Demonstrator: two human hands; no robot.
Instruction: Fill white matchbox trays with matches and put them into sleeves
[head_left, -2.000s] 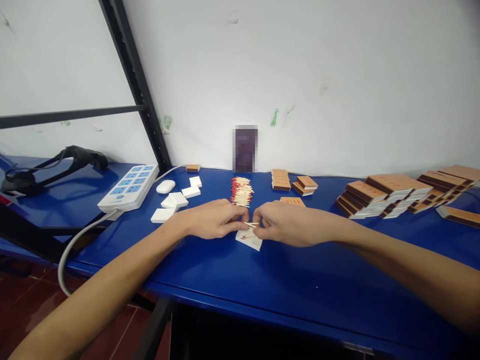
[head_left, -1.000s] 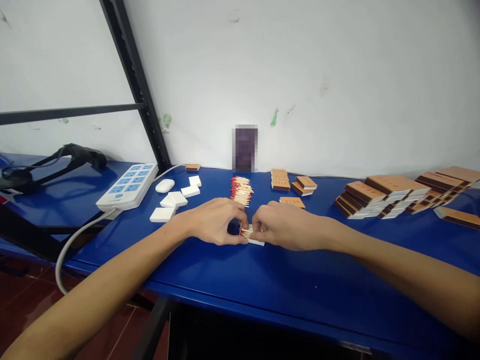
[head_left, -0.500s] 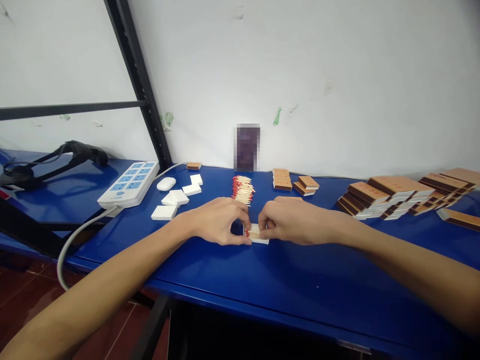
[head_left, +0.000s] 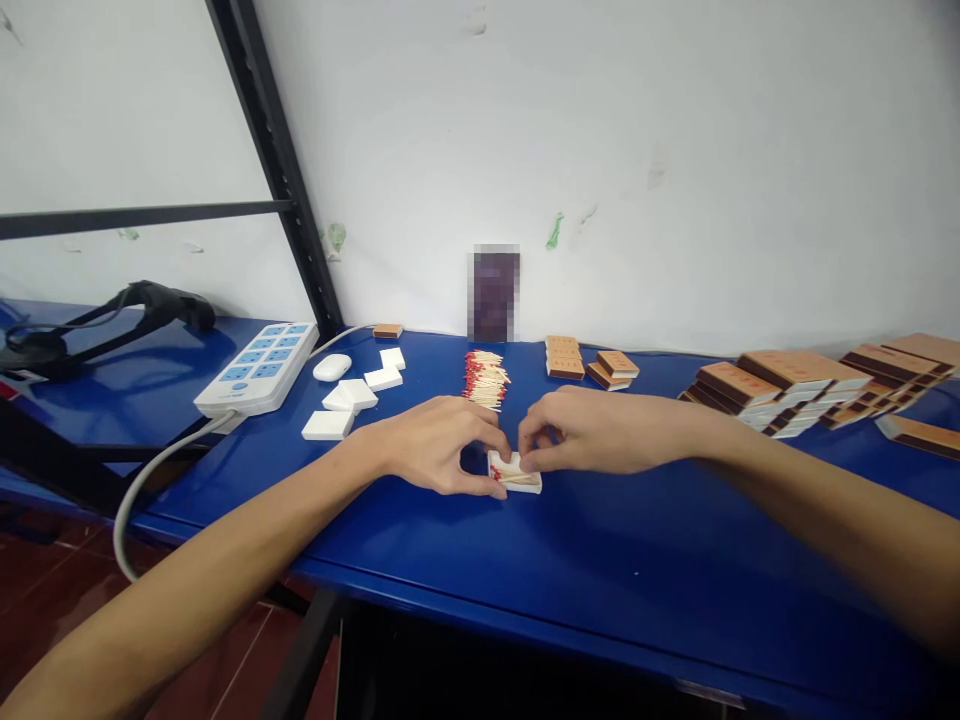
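Note:
A small white matchbox tray (head_left: 531,488) lies on the blue table, with several red-tipped matches (head_left: 517,478) in it. My left hand (head_left: 448,446) grips the tray's left end between thumb and fingers. Over the tray's right part is my right hand (head_left: 577,432), its thumb and fingers pinched together at the upper edge; what they hold, if anything, is too small to make out. Behind my hands a pile of loose matches (head_left: 486,380) lies with many red heads to the left.
White trays (head_left: 328,426), a white rounded case (head_left: 331,368) and a power strip (head_left: 259,368) are at the left. Matchboxes (head_left: 564,358) stand behind my right hand, with larger stacks (head_left: 787,375) farther right. A black rack post (head_left: 274,150) rises at the back left.
My right hand has lifted slightly off the matches, showing more of the tray. The tray has shifted and tilted a little toward the lower right, with my left fingers still on it.

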